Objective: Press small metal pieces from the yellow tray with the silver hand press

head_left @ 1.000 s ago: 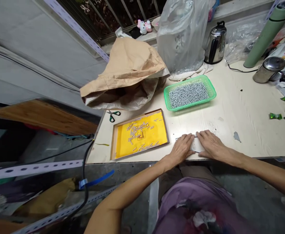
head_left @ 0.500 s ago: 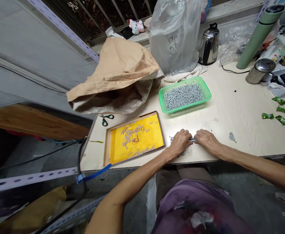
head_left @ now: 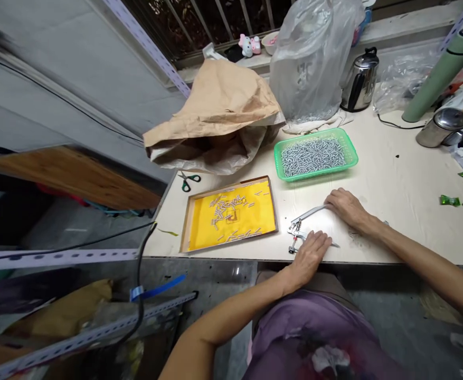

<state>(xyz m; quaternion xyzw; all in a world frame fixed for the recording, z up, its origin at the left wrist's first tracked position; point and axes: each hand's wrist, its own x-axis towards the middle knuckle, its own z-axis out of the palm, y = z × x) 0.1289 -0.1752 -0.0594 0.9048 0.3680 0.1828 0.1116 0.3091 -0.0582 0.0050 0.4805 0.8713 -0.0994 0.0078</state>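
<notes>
Your right hand [head_left: 347, 209] grips the hinged metal tool [head_left: 310, 212]; your left hand [head_left: 311, 255] covers its lower part, finger closure indeterminable.

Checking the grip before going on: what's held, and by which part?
A metal lever tool: right hand holds the raised lever by its end; left hand lies over the lower handle, grip hidden.

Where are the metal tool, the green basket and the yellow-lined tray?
Metal tool [head_left: 309, 214]: head view, on its upper handle.
Green basket [head_left: 318, 173]: head view, on its near wall.
Yellow-lined tray [head_left: 248, 217]: head view, on a bare part of the lining.
</notes>
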